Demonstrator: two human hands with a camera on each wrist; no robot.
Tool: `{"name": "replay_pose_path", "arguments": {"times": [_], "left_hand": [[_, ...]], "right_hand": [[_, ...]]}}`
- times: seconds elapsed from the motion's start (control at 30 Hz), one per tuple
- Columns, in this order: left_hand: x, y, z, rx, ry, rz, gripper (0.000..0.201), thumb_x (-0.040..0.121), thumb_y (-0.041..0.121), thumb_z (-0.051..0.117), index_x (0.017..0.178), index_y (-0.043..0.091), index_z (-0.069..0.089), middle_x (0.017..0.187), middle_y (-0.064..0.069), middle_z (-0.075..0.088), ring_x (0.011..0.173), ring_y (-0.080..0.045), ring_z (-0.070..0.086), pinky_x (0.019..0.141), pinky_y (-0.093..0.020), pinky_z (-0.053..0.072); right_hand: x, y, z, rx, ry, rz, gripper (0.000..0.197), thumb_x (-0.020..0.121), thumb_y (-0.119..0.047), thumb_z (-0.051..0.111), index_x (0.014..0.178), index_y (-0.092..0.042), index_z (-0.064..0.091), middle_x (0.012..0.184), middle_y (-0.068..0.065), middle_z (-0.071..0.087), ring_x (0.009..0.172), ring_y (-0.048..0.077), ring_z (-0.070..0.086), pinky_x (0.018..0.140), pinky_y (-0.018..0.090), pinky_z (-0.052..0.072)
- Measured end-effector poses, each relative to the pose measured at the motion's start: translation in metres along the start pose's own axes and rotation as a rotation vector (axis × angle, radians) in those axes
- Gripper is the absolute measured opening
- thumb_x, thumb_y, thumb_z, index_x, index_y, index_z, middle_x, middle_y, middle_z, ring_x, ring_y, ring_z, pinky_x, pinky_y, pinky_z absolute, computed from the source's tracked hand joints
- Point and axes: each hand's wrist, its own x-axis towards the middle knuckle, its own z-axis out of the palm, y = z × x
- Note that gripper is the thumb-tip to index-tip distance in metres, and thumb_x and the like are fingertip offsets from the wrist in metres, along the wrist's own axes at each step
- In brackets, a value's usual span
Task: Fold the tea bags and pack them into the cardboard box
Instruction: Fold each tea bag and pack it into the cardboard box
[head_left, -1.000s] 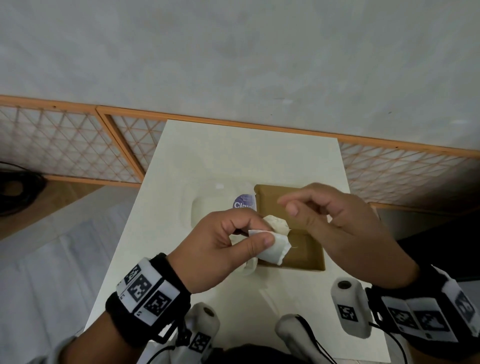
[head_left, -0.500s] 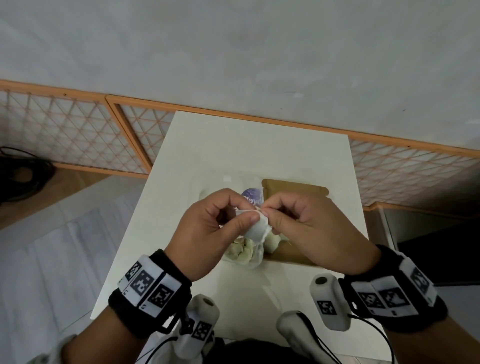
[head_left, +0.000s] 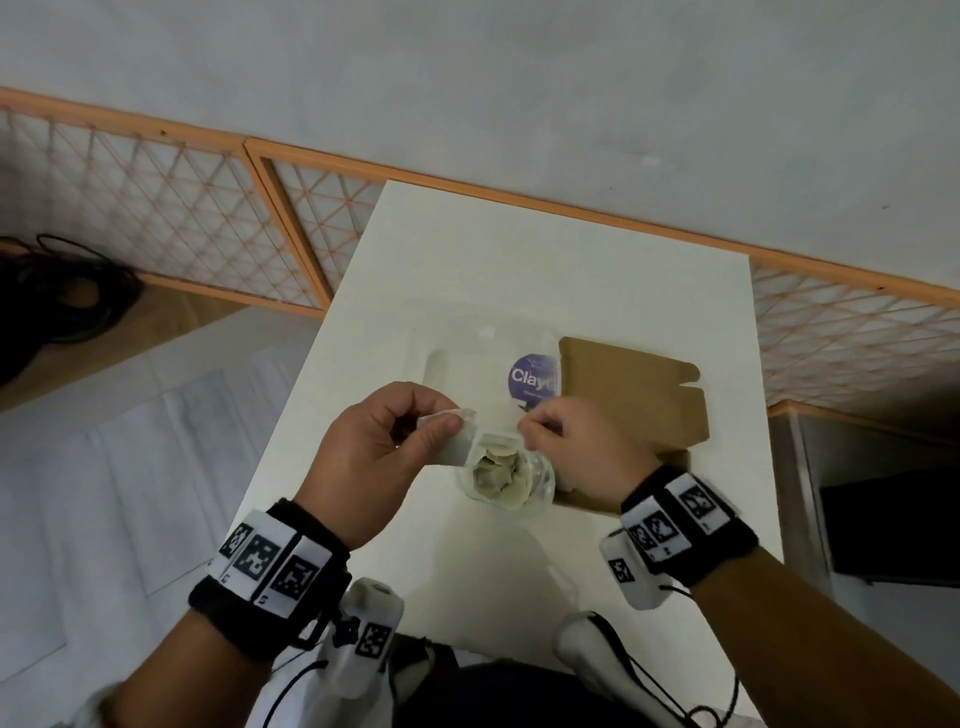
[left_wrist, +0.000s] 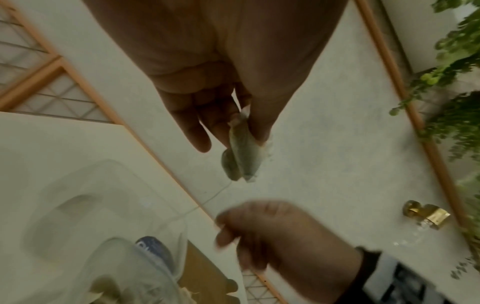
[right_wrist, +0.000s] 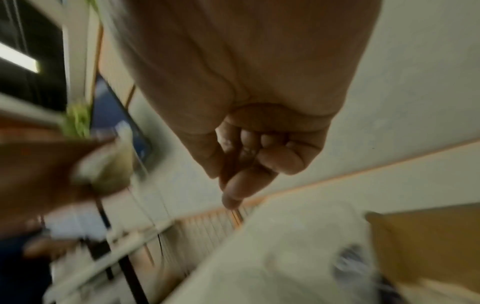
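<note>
At centre frame of the head view, the left hand (head_left: 382, 457) holds a folded tea bag (head_left: 460, 444) above the worktop (head_left: 519, 270), its grip closed on the bag between thumb and curled fingers; the left wrist view confirms the bag (left_wrist: 241, 152) pinched at the fingertips. The right hand (head_left: 576, 447), just right of the bag, has its grip closed in a fine pinch; a thin string (left_wrist: 207, 200) runs from the bag toward it, though the contact itself is blurred. Directly below the hands stands a clear container (head_left: 506, 480) holding further tea bags. The cardboard box (head_left: 631, 395) lies open on the worktop at right of centre, partly hidden by the right hand.
</note>
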Motion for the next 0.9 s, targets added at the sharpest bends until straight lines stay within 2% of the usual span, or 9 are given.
{"name": "replay_pose_path", "arguments": {"times": [0.07, 0.13, 0.2, 0.33, 0.4, 0.5, 0.57, 0.73, 0.9], "left_hand": [[-0.003, -0.008, -0.004, 0.003, 0.024, -0.027, 0.005, 0.097, 0.022, 0.072, 0.093, 0.025, 0.074, 0.091, 0.0, 0.077, 0.088, -0.022, 0.074, 0.082, -0.04, 0.061], [-0.007, -0.012, -0.005, 0.001, 0.047, -0.054, 0.006, 0.097, 0.019, 0.072, 0.093, 0.022, 0.074, 0.09, -0.001, 0.077, 0.087, -0.02, 0.074, 0.079, -0.033, 0.059], [-0.01, -0.016, -0.006, 0.009, 0.056, -0.08, 0.006, 0.097, 0.018, 0.071, 0.092, 0.022, 0.074, 0.09, -0.001, 0.077, 0.086, -0.02, 0.074, 0.078, -0.03, 0.058], [-0.018, -0.02, -0.009, 0.015, 0.026, -0.141, 0.006, 0.097, 0.021, 0.072, 0.092, 0.024, 0.074, 0.093, 0.0, 0.078, 0.09, -0.023, 0.075, 0.086, -0.041, 0.061], [-0.021, -0.02, -0.009, 0.036, -0.003, -0.151, 0.006, 0.096, 0.02, 0.072, 0.091, 0.023, 0.073, 0.092, 0.001, 0.078, 0.088, -0.02, 0.075, 0.086, -0.038, 0.061], [-0.022, -0.019, -0.009, 0.109, -0.035, -0.136, 0.008, 0.096, 0.018, 0.071, 0.091, 0.024, 0.073, 0.09, 0.006, 0.077, 0.084, -0.013, 0.074, 0.081, -0.026, 0.059], [-0.021, -0.019, -0.01, 0.13, -0.049, -0.129, 0.01, 0.097, 0.017, 0.071, 0.09, 0.024, 0.073, 0.089, 0.008, 0.076, 0.083, -0.012, 0.073, 0.081, -0.027, 0.059], [-0.014, -0.018, -0.012, 0.115, -0.079, -0.113, 0.011, 0.097, 0.016, 0.072, 0.09, 0.024, 0.073, 0.091, 0.004, 0.077, 0.085, -0.016, 0.074, 0.084, -0.035, 0.061], [-0.004, -0.018, -0.01, 0.12, -0.082, -0.093, 0.016, 0.096, 0.017, 0.072, 0.088, 0.031, 0.073, 0.091, 0.004, 0.077, 0.083, -0.014, 0.073, 0.08, -0.027, 0.059]], "right_hand": [[0.012, 0.02, 0.026, -0.16, -0.081, 0.066, 0.036, 0.098, -0.027, 0.051, 0.069, -0.007, 0.057, 0.071, 0.008, 0.065, 0.065, 0.024, 0.062, 0.069, 0.05, 0.056], [0.02, 0.033, 0.051, -0.219, -0.105, 0.124, 0.037, 0.098, -0.024, 0.05, 0.064, -0.01, 0.054, 0.074, 0.01, 0.067, 0.069, 0.031, 0.064, 0.064, 0.045, 0.051], [0.029, 0.041, 0.072, -0.261, -0.089, 0.188, 0.04, 0.101, -0.03, 0.05, 0.064, -0.015, 0.057, 0.075, 0.008, 0.069, 0.071, 0.029, 0.063, 0.058, 0.036, 0.043], [0.045, 0.045, 0.099, -0.317, -0.059, 0.313, 0.052, 0.102, -0.058, 0.043, 0.082, -0.018, 0.069, 0.087, 0.006, 0.072, 0.083, 0.029, 0.068, 0.067, 0.033, 0.046], [0.05, 0.043, 0.105, -0.357, -0.035, 0.342, 0.058, 0.101, -0.065, 0.04, 0.091, -0.017, 0.071, 0.092, 0.006, 0.072, 0.087, 0.03, 0.068, 0.07, 0.033, 0.048], [0.055, 0.037, 0.108, -0.393, -0.02, 0.329, 0.052, 0.104, -0.059, 0.042, 0.099, -0.016, 0.07, 0.098, 0.007, 0.072, 0.093, 0.03, 0.069, 0.073, 0.033, 0.048], [0.056, 0.036, 0.108, -0.379, -0.001, 0.323, 0.043, 0.107, -0.049, 0.041, 0.1, -0.018, 0.069, 0.1, 0.006, 0.073, 0.092, 0.029, 0.069, 0.074, 0.033, 0.051], [0.042, 0.042, 0.09, -0.23, 0.024, 0.277, 0.036, 0.107, -0.041, 0.044, 0.087, -0.022, 0.068, 0.084, -0.004, 0.07, 0.078, 0.021, 0.065, 0.074, 0.038, 0.057], [0.02, 0.049, 0.061, -0.014, 0.105, 0.194, 0.04, 0.104, -0.04, 0.056, 0.072, -0.017, 0.062, 0.068, 0.0, 0.067, 0.066, 0.021, 0.064, 0.064, 0.038, 0.053]]}}
